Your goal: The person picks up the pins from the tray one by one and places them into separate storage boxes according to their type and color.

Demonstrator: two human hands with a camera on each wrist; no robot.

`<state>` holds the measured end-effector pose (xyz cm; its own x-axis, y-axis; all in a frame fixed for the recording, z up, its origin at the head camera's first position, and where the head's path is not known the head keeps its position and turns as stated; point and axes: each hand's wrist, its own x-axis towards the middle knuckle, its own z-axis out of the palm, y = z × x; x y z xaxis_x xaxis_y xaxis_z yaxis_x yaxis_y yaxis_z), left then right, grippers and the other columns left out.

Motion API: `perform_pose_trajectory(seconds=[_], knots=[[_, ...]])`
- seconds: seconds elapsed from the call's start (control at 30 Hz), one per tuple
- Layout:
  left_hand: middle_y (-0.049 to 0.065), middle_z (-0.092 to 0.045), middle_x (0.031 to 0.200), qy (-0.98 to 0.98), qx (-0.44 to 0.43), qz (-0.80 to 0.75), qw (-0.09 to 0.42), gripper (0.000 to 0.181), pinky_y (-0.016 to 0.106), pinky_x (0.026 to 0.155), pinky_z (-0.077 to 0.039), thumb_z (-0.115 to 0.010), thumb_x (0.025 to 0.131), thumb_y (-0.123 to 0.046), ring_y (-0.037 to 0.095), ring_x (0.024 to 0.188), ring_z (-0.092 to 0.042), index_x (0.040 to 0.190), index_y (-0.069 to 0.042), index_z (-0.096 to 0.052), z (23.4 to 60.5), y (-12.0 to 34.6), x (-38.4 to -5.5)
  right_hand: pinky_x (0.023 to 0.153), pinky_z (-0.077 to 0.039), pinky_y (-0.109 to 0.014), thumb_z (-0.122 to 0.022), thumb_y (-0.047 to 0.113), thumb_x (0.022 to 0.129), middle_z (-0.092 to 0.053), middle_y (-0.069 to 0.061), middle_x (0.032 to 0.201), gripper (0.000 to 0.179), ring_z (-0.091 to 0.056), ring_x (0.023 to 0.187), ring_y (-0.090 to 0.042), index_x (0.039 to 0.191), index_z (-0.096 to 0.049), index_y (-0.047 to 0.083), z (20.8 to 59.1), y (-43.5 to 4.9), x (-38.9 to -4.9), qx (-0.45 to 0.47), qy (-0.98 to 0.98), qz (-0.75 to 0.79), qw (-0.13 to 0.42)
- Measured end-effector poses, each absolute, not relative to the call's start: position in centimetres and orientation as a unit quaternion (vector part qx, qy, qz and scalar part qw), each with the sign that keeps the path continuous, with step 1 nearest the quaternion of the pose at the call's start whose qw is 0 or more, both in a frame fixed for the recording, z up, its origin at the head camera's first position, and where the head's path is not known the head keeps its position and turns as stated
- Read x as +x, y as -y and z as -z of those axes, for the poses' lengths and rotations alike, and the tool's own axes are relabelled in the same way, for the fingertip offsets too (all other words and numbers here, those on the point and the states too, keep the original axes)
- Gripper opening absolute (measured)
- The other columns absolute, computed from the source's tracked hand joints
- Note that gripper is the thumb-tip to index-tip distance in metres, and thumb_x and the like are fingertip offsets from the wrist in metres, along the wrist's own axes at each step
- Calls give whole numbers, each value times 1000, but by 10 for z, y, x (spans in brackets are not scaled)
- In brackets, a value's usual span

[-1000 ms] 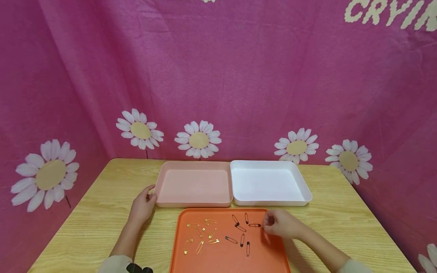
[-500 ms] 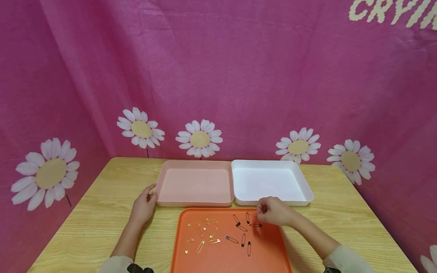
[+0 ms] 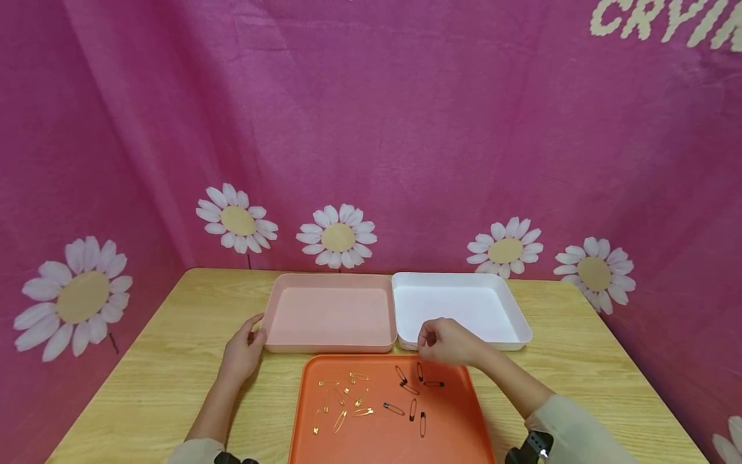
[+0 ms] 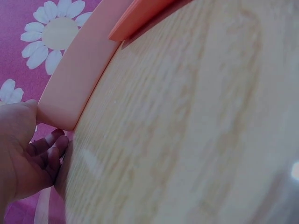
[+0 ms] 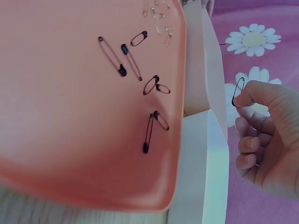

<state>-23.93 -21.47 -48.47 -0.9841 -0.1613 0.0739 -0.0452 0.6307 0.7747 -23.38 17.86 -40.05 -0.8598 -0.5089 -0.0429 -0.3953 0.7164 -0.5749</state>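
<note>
In the head view my right hand (image 3: 449,341) hovers over the near left corner of the white tray (image 3: 458,303). Between its thumb and index finger it pinches a black safety pin (image 5: 233,101), clear in the right wrist view, the other fingers loosely curled. My left hand (image 3: 243,353) rests against the left side of the pink tray (image 3: 330,316), its fingers touching the outer wall near the corner. On the orange tray (image 3: 388,448) in front lie several gold safety pins (image 3: 340,421) at left and several black safety pins (image 3: 393,408) at right.
The pink and white trays stand side by side, with the orange tray close in front of them. All rest on a pale wooden table (image 3: 133,386). A magenta cloth (image 3: 377,129) with daisies hangs behind the table and along its sides.
My right hand has moved from the orange tray's right side up and left, to the white tray's near edge, carrying a black safety pin. The left hand has stayed at the pink tray.
</note>
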Motion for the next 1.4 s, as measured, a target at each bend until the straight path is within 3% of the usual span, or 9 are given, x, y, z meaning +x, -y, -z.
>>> perform_pose_trajectory(seconds=[0.5,0.93,1.4], knots=[[26,-57,113,900,62,429,56,43,51,94,-40,-42,98,-20,35,105,-53,139,-6,-40,483,214,-237,61,-38,-24,-63,11,78,-50,4,68,3,-43,62,-10,78,-62,8,402,-148,-248,-239,-903,344,95],[23,-59,107,899,62,429,67,42,48,89,-41,-42,98,-20,33,100,-54,138,-7,-42,485,214,-237,59,-38,-21,-61,11,78,-51,4,66,4,-44,63,-9,77,-63,7,415,-129,-260,-215,-894,387,63],[21,-59,103,902,61,423,69,42,44,84,-42,-42,98,-21,30,94,-53,138,-6,-43,485,214,-237,58,-37,-23,-63,10,78,-49,3,66,4,-44,59,-10,77,-63,7,424,-103,-270,-189,-905,375,63]])
